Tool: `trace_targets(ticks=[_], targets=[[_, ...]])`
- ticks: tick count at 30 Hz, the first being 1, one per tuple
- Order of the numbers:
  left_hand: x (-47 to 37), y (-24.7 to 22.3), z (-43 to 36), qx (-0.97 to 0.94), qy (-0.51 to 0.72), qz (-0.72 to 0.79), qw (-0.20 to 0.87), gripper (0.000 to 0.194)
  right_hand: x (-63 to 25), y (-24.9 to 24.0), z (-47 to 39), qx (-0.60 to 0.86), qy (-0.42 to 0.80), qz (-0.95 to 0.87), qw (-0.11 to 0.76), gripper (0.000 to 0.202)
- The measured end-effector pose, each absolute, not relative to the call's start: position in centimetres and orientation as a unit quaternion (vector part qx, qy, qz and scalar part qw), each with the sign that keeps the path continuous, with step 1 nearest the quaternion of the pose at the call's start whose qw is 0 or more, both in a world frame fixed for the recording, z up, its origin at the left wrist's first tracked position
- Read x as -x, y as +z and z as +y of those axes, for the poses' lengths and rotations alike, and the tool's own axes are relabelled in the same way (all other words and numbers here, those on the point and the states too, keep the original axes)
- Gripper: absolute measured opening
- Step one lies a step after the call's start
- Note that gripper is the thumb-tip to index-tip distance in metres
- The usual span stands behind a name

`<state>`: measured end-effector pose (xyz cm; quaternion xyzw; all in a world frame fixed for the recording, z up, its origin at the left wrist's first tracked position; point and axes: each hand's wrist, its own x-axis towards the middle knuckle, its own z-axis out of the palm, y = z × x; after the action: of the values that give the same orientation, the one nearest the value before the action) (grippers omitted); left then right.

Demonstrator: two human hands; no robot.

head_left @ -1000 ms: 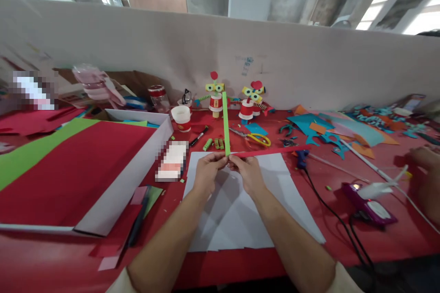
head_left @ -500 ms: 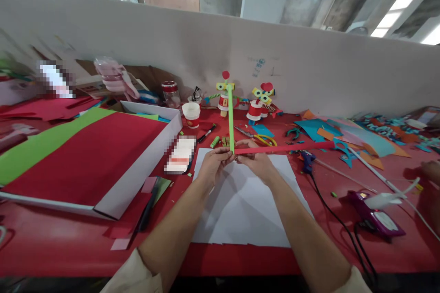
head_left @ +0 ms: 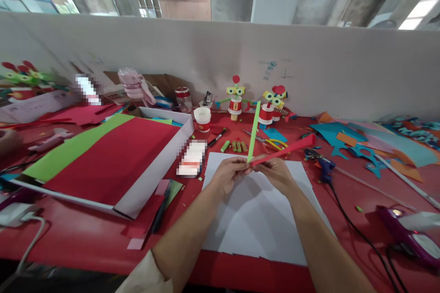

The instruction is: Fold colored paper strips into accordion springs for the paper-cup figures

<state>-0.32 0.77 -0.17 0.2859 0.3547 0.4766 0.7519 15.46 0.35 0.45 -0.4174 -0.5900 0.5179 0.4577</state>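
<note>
Above the white paper [head_left: 254,224], my left hand [head_left: 229,174] and my right hand [head_left: 277,173] meet with fingers pinched at the joint of two paper strips. The green paper strip [head_left: 254,130] rises from between the fingertips, leaning slightly right. From the same spot the red paper strip [head_left: 287,150] slants up to the right, passing over my right fingers. My left hand is closed by the green strip's lower end, my right hand by the red one's. How the ends overlap is hidden by the fingers. Several small folded green springs [head_left: 237,146] lie just beyond.
Left stands a white box [head_left: 154,185] with red and green sheets; a blurred-out phone [head_left: 192,159] is beside it. Paper cups [head_left: 202,119] and paper-cup figures [head_left: 235,104] line the back. Yellow-handled pliers [head_left: 275,143], a glue gun [head_left: 325,167] with cord and blue scraps [head_left: 337,132] lie right.
The view has turned left, so everything sits further right. The red strip has swung from nearly level to slanting upward, and the green strip has gone from upright to leaning right.
</note>
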Motion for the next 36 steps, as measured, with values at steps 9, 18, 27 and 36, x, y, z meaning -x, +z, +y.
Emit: trace_targets(ticks=[9, 18, 27, 36], targets=[[0.23, -0.42, 0.72, -0.304, 0.501, 0.348, 0.732, 0.026, -15.02, 0.8, 0.37, 0.436, 0.501, -0.595, 0.453, 0.019], [-0.13, 0.03, 0.29, -0.334, 0.509, 0.362, 0.706, 0.021, -15.32, 0.95, 0.18, 0.465, 0.479, -0.603, 0.437, 0.014], [-0.25, -0.07, 0.3, -0.341, 0.533, 0.369, 0.681, 0.019, -14.87, 0.53, 0.38, 0.443, 0.486, -0.605, 0.45, 0.018], [-0.42, -0.35, 0.39, -0.346, 0.54, 0.378, 0.668, 0.015, -15.02, 0.36, 0.39, 0.457, 0.477, -0.61, 0.438, 0.016]])
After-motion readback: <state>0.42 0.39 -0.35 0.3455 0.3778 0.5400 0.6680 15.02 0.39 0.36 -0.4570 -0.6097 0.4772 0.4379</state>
